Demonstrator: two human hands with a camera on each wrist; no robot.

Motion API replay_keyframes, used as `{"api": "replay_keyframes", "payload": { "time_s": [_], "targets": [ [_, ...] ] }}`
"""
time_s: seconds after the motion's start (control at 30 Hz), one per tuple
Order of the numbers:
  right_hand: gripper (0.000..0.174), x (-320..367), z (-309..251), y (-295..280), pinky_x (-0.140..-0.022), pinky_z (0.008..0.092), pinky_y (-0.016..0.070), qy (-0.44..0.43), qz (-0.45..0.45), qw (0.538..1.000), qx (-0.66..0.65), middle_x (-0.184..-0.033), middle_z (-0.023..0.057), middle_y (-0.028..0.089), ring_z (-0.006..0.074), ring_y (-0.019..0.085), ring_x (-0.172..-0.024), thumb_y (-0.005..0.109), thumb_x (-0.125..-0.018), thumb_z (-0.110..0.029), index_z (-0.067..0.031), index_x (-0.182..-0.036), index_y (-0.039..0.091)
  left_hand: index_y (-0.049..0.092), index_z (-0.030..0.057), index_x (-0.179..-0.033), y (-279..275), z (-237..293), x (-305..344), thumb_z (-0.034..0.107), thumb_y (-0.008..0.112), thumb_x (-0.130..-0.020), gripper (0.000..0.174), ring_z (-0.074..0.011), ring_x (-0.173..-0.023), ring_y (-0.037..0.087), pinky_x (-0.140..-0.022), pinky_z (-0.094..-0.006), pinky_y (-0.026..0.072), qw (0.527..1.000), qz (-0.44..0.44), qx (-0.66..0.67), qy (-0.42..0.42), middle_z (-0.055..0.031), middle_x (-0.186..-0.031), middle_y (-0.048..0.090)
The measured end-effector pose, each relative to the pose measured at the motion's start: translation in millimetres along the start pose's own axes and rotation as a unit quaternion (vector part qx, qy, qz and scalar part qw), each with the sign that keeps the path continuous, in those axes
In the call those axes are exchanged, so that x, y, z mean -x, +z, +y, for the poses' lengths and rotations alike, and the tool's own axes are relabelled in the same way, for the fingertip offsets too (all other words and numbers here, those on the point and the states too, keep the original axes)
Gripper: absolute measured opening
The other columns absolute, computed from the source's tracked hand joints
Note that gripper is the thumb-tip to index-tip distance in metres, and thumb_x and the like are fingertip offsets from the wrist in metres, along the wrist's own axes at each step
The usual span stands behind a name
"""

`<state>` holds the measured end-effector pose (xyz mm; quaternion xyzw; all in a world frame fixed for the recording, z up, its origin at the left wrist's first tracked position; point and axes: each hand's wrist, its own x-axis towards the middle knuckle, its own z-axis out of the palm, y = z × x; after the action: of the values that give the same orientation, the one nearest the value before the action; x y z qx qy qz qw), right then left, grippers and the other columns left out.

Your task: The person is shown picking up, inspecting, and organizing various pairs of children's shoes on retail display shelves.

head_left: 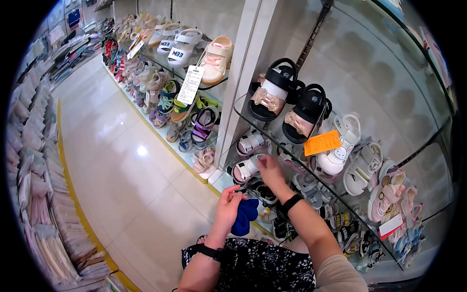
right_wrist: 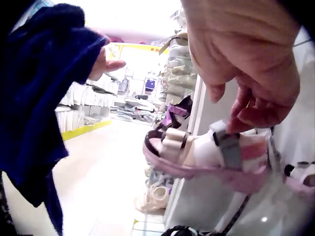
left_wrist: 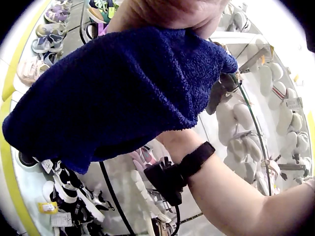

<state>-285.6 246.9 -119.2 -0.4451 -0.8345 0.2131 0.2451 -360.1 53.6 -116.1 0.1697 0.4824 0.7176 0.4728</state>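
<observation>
A dark blue terry cloth (left_wrist: 118, 93) hangs from my left hand (head_left: 227, 208), which grips it by its upper part. In the right wrist view the cloth (right_wrist: 44, 93) droops at the left side. My right hand (head_left: 272, 173) is at a child's sandal (head_left: 245, 168) with a pink sole and white and grey straps. Its curled fingers pinch the sandal's grey strap (right_wrist: 230, 148) from above. A similar sandal (head_left: 252, 143) sits just behind, under the glass shelf edge.
Black sandals with glittery bows (head_left: 300, 124) stand on the glass shelf (head_left: 311, 171) above my right hand. An orange tag (head_left: 322, 143) hangs beside white sandals (head_left: 335, 158). More shoes fill the lower shelf. Bagged goods (head_left: 53, 194) line the left, across a tiled aisle (head_left: 121, 170).
</observation>
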Motion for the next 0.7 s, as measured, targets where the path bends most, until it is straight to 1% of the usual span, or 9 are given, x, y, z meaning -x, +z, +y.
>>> {"api": "replay_keyframes", "payload": {
  "time_s": [0.03,0.07,0.17,0.2,0.3,0.4,0.5,0.6,0.7],
  "targets": [
    [0.025,-6.1,-12.3,-13.5,-0.077,0.0425,0.0463,0.032,-0.007,0.999,-0.013,-0.093,0.0158,0.061,0.0350,0.057,-0.090,0.064,-0.081,-0.025,-0.0048,-0.095,0.057,0.048,0.0025,-0.118,-0.4,-0.8,-0.3,0.013,0.047,-0.094,0.027,-0.0137,-0.083,0.058,-0.074,-0.0257,0.0474,1.000,-0.003,0.005,0.000,-0.0096,-0.093,0.063],
    [0.023,-12.9,-15.5,-19.6,-0.077,0.0429,0.0464,0.028,0.016,0.999,0.009,-0.092,0.0158,0.062,0.0357,0.058,-0.090,0.062,-0.081,-0.024,-0.0071,-0.096,0.057,0.048,0.0026,-0.118,-0.4,-1.4,-0.8,0.013,0.047,-0.094,0.027,-0.0137,-0.083,0.058,-0.074,-0.0256,0.0474,1.000,-0.003,0.002,0.001,-0.0096,-0.093,0.063],
    [0.024,-55.9,25.2,-6.1,-0.078,0.0430,0.0463,-0.091,0.073,0.992,0.040,-0.097,0.0150,0.062,0.0345,0.058,-0.095,0.059,-0.081,-0.026,-0.0091,-0.099,0.058,0.048,0.0027,-0.118,0.8,-0.9,-3.1,0.013,0.047,-0.094,0.027,-0.0138,-0.082,0.058,-0.074,-0.0255,0.0476,1.000,-0.005,-0.011,-0.002,-0.0095,-0.093,0.062],
    [0.025,-63.2,28.5,-2.7,-0.080,0.0434,0.0454,-0.077,0.058,0.995,0.026,-0.097,0.0159,0.062,0.0350,0.058,-0.096,0.057,-0.081,-0.024,-0.0077,-0.100,0.059,0.048,0.0027,-0.119,1.1,-0.2,-2.4,0.013,0.047,-0.094,0.027,-0.0138,-0.082,0.058,-0.073,-0.0254,0.0476,1.000,-0.001,-0.014,-0.007,-0.0094,-0.093,0.062],
    [0.025,-76.9,29.2,7.3,-0.083,0.0443,0.0441,-0.081,0.078,0.992,0.060,-0.097,0.0166,0.062,0.0357,0.057,-0.096,0.056,-0.081,-0.021,-0.0067,-0.102,0.059,0.048,0.0028,-0.118,0.2,-1.0,-3.0,0.013,0.047,-0.094,0.027,-0.0137,-0.082,0.058,-0.073,-0.0254,0.0478,1.000,0.002,-0.007,-0.010,-0.0091,-0.092,0.062],
    [0.027,-83.6,23.3,10.8,-0.080,0.0452,0.0450,-0.082,0.051,0.992,0.083,-0.096,0.0173,0.058,0.0378,0.055,-0.093,0.062,-0.074,-0.014,-0.0062,-0.099,0.057,0.048,0.0030,-0.118,0.1,-0.1,-2.9,0.014,0.048,-0.094,0.026,-0.0135,-0.082,0.058,-0.073,-0.0253,0.0478,1.000,-0.001,-0.004,-0.002,-0.0089,-0.092,0.063],
    [0.032,-86.1,21.4,14.9,-0.082,0.0455,0.0443,-0.025,0.003,0.997,0.070,-0.098,0.0182,0.057,0.0374,0.054,-0.094,0.064,-0.073,-0.015,-0.0062,-0.102,0.057,0.049,0.0033,-0.117,0.2,-1.0,-3.6,0.014,0.048,-0.094,0.026,-0.0133,-0.081,0.058,-0.072,-0.0250,0.0477,1.000,-0.001,-0.003,-0.005,-0.0087,-0.092,0.063],
    [0.030,-87.7,22.6,16.9,-0.081,0.0458,0.0447,-0.057,0.039,0.991,0.113,-0.099,0.0182,0.058,0.0385,0.054,-0.093,0.064,-0.072,-0.016,-0.0050,-0.099,0.058,0.049,0.0034,-0.117,1.7,1.9,-2.2,0.014,0.048,-0.094,0.026,-0.0129,-0.081,0.058,-0.073,-0.0247,0.0475,1.000,-0.001,0.000,-0.008,-0.0086,-0.092,0.063],
    [0.028,-95.5,31.9,18.5,-0.079,0.0399,0.0469,-0.027,-0.010,0.995,0.098,-0.100,0.0159,0.058,0.0318,0.057,-0.093,0.067,-0.072,-0.016,-0.0039,-0.097,0.060,0.049,0.0033,-0.118,3.0,3.8,-0.8,0.014,0.048,-0.094,0.026,-0.0128,-0.080,0.058,-0.073,-0.0245,0.0474,1.000,-0.002,0.002,-0.009,-0.0086,-0.093,0.063]
  ]
}}
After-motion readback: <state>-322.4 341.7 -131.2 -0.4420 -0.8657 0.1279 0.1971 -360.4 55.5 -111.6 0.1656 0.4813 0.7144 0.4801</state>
